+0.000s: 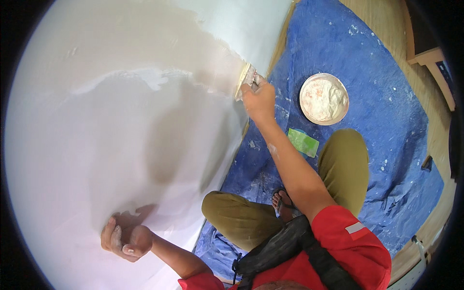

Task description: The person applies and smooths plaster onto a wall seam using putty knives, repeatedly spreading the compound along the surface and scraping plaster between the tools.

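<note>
Gripped a smeared, wide-bladed putty knife [244, 80] in the right hand [261, 98], with fingers closed on it, at one o'clock from the middle of the view. Laid the blade against a white wall [53, 164], at the lower right border of a beige, damp-looking coating [150, 34] spread toward eleven o'clock. Held the left hand [126, 239] loosely cupped and half-open near the wall, between seven and eight o'clock, with whitish smears on the fingers. Could not tell touching from hovering there. Had a round bowl [323, 123] of whitish paste [326, 99] at two o'clock, well apart from the knife, on a blue tarpaulin [382, 96]. Had a flat green rectangle [303, 142] at three o'clock, just beside the right forearm [296, 157], partly over something bluish. Bent both knees in olive trousers [237, 220], one at six o'clock, the other between three and four. Showed a sandalled foot [284, 202] between four and five, on the tarpaulin.
</note>
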The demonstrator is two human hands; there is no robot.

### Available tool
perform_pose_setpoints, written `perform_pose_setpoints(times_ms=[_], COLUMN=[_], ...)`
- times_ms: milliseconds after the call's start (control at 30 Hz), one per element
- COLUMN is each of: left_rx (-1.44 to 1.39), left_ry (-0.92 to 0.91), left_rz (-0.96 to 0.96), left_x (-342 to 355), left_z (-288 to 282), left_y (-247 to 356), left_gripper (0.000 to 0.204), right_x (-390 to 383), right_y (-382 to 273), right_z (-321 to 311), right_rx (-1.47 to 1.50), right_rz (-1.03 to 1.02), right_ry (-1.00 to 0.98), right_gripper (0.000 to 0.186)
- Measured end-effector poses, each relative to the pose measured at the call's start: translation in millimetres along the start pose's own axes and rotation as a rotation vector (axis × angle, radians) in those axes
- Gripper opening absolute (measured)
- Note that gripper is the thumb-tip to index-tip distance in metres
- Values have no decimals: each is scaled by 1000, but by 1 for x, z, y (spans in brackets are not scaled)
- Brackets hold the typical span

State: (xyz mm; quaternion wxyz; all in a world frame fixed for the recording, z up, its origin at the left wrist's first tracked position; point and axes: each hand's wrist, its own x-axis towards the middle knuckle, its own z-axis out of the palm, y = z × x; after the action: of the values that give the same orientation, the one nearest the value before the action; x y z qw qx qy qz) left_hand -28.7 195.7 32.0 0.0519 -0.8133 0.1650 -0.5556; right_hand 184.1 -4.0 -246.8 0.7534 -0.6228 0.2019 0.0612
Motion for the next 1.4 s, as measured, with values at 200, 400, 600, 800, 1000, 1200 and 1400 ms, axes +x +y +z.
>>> perform_pose_setpoints(times_ms=[200, 400, 600, 800, 1000, 1200, 1400], left_rx=[83, 90, 69, 49, 81, 137, 50], left_ry=[-52, -54, -59, -77, -67, -69, -39], left_rz=[13, 8, 32, 45, 44, 86, 10], left_x=[8, 7, 5, 1, 5, 5, 4], left_z=[0, -3, -5, -8, -3, -7, 3], left_y=[12, 9, 6, 0, 5, 1, 8], left_gripper=[52, 51, 49, 48, 48, 45, 49], right_x=[-56, -96, -42, -44, -51, -116, -12], right_y=[-105, -79, 22, 16, -2, 59, 76], right_z=[0, -16, -82, -40, 27, 7, -29], right_rx=[9, 186, 545, -96, -329, -313, -146], right_rz=[-188, -508, 85, -284, -658, -678, 25], right_ry=[-85, -208, -148, 0, 210, -197, 104], right_gripper=[47, 39, 18, 35, 59, 56, 35])
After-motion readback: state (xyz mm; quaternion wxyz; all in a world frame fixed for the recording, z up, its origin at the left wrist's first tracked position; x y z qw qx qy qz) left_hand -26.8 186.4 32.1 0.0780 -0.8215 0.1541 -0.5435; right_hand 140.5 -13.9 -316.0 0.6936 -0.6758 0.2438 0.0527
